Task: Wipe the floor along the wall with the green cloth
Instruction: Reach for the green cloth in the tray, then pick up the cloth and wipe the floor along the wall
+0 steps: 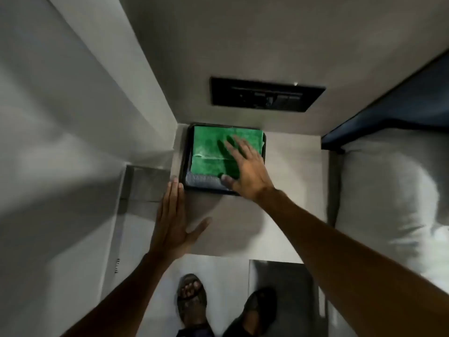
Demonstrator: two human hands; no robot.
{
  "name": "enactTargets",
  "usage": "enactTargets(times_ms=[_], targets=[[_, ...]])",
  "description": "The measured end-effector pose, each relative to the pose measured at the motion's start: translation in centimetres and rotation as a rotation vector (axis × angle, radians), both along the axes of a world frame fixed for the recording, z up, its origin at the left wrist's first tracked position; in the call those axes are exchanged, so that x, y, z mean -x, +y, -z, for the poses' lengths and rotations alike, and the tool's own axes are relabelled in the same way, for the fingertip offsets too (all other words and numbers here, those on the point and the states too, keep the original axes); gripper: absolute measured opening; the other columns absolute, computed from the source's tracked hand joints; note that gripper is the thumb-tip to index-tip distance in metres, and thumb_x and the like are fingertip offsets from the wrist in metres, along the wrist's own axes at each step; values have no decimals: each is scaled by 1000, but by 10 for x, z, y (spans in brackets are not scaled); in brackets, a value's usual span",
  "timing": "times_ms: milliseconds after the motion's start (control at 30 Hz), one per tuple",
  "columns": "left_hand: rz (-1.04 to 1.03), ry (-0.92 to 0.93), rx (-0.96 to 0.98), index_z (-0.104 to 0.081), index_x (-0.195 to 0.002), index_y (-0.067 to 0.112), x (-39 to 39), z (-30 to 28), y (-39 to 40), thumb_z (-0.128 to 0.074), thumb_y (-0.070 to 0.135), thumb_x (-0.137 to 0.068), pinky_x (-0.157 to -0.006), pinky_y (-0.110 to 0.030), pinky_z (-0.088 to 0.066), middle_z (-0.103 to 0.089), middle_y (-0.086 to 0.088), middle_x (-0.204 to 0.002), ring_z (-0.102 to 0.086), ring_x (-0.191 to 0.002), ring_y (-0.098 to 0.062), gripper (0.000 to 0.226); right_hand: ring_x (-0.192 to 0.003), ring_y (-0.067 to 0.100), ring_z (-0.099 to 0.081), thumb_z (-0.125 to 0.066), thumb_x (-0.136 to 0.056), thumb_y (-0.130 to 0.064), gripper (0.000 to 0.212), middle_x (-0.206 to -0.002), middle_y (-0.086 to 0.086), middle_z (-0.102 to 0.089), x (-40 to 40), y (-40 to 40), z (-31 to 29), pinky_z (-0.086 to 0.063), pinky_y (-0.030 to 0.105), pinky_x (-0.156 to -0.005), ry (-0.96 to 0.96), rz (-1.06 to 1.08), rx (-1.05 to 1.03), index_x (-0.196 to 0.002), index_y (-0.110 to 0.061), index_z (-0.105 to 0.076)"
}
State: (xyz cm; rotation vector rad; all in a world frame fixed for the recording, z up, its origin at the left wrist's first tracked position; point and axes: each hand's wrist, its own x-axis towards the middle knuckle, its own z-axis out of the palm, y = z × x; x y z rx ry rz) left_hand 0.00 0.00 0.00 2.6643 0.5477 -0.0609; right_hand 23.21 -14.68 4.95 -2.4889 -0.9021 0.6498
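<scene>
A folded green cloth (209, 152) lies on top of a grey cloth inside a black tray (185, 166) on a small bedside surface, tucked into the corner by the wall. My right hand (245, 169) hovers over the cloth's right side with fingers spread, holding nothing; whether it touches the cloth is unclear. My left hand (172, 222) is flat and open just in front of the tray's near left corner, fingers together and thumb out. The floor (218, 268) shows below, between my two sandalled feet and the wall.
A white wall (60, 142) runs along the left. A bed with a white pillow (388, 190) and dark headboard fills the right. A black switch panel (264, 94) sits on the wall above the tray. A metal panel (145, 183) is left of the tray.
</scene>
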Motion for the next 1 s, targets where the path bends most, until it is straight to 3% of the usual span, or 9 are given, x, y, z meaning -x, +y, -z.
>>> enactTargets(times_ms=[133, 267, 367, 500, 667, 767, 833, 1000], targets=[[-78, 31, -42, -10, -175, 1, 2, 30, 4, -40, 91, -94, -140, -50, -21, -7, -18, -186, -11, -174, -33, 124, -173, 31, 2, -83, -90, -58, 112, -187, 3, -3, -16, 9, 39, -2, 53, -139, -61, -180, 37, -176, -30, -17], [-25, -24, -73, -12, -175, 0, 12, 43, 2, -48, 85, -97, -140, -52, -22, -10, -19, -186, -11, -174, -31, 120, -173, 32, 5, -62, -99, -72, 98, -187, 4, -2, -16, 0, 67, 6, 52, -137, -169, -249, -19, -176, -29, -18], [-34, -6, -67, -8, -175, 2, 10, 44, 2, -45, 84, -99, -141, -51, -20, -5, -17, -187, -7, -175, -28, 118, -173, 34, -2, -50, -110, -61, 75, -186, 5, -11, -13, 1, 76, -1, 53, -138, -236, -203, -57, -174, -29, -28], [-25, 6, -49, -1, -176, 4, 10, 42, 2, -46, 81, -100, -141, -51, -19, 2, -14, -188, -1, -175, -25, 117, -171, 30, -18, -50, -116, -41, 52, -181, 2, -31, -2, 11, 77, -14, 52, -140, -321, -91, -111, -166, -27, -45], [-29, 1, -22, 1, -176, 5, 10, 43, 3, -41, 83, -101, -142, -45, -12, 4, -13, -188, 3, -175, -23, 116, -166, 30, -33, -46, -119, -27, 42, -172, 14, -48, 3, 26, 55, -20, 54, -139, -36, 196, -238, -158, -13, -55], [-24, -25, 15, -4, -176, 3, 19, 43, 4, -37, 81, -103, -141, -52, -16, -1, -15, -188, -2, -175, -27, 111, -133, 30, -64, -46, -119, -26, 39, -143, 23, -69, 3, 28, 28, -45, 53, -121, 112, 418, -326, -147, 0, -57], [-32, -50, 67, -6, -175, 2, 33, 40, 3, -36, 79, -105, -140, -57, -17, -2, -15, -187, -5, -175, -30, 108, -121, 19, -67, -47, -119, -26, 38, -134, 14, -71, 7, 28, 8, -47, 51, -120, 239, 545, -473, -145, -1, -58], [-18, -72, 106, -6, -176, 7, 87, 25, 6, -37, 74, -108, -142, -56, -8, 1, -10, -188, -3, -175, -26, 101, -138, 23, -68, -44, -120, -34, 40, -144, 2, -72, 42, 37, -45, -53, 55, -121, 580, 669, -716, -154, -17, -56]])
